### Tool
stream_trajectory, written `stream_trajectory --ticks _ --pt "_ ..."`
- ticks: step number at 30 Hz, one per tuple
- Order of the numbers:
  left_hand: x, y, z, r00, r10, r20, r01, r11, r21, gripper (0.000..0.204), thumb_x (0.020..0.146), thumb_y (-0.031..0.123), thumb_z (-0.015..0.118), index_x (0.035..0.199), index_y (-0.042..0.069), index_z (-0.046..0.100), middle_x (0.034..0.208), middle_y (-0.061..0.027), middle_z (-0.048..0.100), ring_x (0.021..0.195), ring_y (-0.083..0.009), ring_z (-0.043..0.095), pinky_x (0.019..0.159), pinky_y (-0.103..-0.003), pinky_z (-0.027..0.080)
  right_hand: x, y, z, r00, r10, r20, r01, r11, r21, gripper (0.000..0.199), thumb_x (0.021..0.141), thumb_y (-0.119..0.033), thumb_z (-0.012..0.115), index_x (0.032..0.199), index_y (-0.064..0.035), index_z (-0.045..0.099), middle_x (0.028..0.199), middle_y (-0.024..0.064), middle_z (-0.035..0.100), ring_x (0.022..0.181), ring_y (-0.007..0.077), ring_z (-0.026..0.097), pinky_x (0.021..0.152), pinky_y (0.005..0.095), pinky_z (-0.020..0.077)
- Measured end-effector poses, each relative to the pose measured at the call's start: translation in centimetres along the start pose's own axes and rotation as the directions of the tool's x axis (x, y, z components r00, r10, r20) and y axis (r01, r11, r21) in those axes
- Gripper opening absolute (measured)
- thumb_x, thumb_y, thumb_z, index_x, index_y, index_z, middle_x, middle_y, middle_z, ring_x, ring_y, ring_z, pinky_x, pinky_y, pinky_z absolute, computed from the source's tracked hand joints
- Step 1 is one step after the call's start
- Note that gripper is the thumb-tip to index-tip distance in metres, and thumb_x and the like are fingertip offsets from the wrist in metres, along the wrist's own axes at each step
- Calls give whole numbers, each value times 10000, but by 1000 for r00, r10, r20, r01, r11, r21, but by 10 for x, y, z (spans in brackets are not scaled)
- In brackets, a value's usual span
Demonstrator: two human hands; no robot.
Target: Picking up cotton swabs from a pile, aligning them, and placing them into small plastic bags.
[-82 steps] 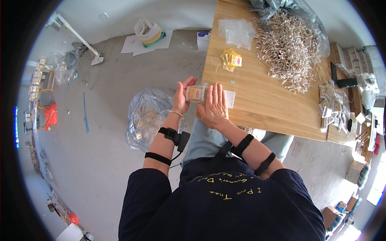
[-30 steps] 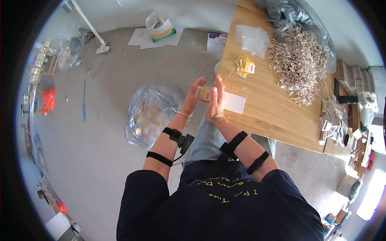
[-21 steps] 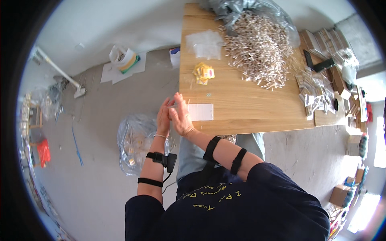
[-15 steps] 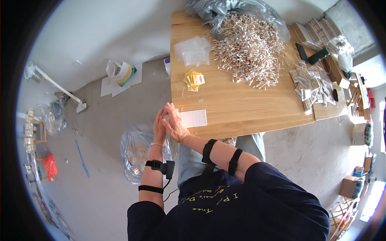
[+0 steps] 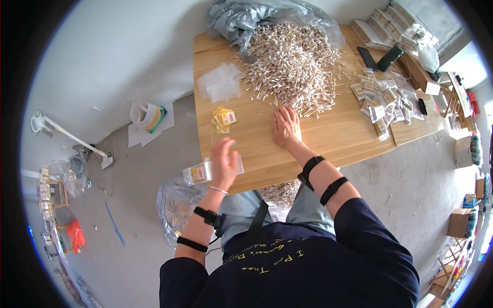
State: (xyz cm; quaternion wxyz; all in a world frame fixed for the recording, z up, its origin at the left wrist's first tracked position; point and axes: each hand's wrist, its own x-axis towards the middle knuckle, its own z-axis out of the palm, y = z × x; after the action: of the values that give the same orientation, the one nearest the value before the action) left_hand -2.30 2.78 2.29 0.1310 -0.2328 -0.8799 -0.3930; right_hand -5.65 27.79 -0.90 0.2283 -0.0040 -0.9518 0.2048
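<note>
My left hand is above the table's near left edge, slightly blurred, its fingers loosely apart with nothing visible in them. Beside it a clear packet of cotton swabs juts past the table's edge. A white card-like piece is partly covered by that hand. Farther right, my right hand is stretched out low over the tabletop, fingers extended at the near edge of a big heap of loose cotton swabs. Single swabs lie close to its fingertips; whether it touches them I cannot tell.
Yellow printed cards and clear plastic bags lie on the wooden table at left. Filled packets, a dark bottle and a phone are at right. A grey plastic sack borders the heap.
My hands were together at the table's left edge and have parted. The right moved right and forward to the swab heap; the left shifted slightly right. The swab packet now shows at the edge.
</note>
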Motion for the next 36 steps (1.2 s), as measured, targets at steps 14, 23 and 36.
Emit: stream_trajectory --ticks 14,23,36 --pt "3 48 76 978 42 207 -92 967 236 397 847 203 606 1225 110 529 1361 -109 436 1267 -301 405 1050 -435 337 -78 4 -42 987 -160 26 132 885 447 265 749 -72 632 1014 -66 633 1198 138 577 1148 350 493 994 466 378" --pt "1 48 75 982 120 147 -147 972 185 237 856 191 590 1076 107 611 1212 -65 559 1209 -256 465 1068 -440 297 -52 -23 -28 949 317 -5 -315 946 81 335 770 -215 640 1084 -98 627 1112 89 546 1082 314 453 931 443 338" --pt "3 45 77 995 -90 -42 86 993 -80 291 825 91 556 1110 37 560 1183 -139 540 1162 -352 467 1039 -485 331 -57 -32 -21 997 10 78 -23 986 167 311 741 -196 685 1043 -121 669 1137 39 573 1108 276 469 945 443 349"
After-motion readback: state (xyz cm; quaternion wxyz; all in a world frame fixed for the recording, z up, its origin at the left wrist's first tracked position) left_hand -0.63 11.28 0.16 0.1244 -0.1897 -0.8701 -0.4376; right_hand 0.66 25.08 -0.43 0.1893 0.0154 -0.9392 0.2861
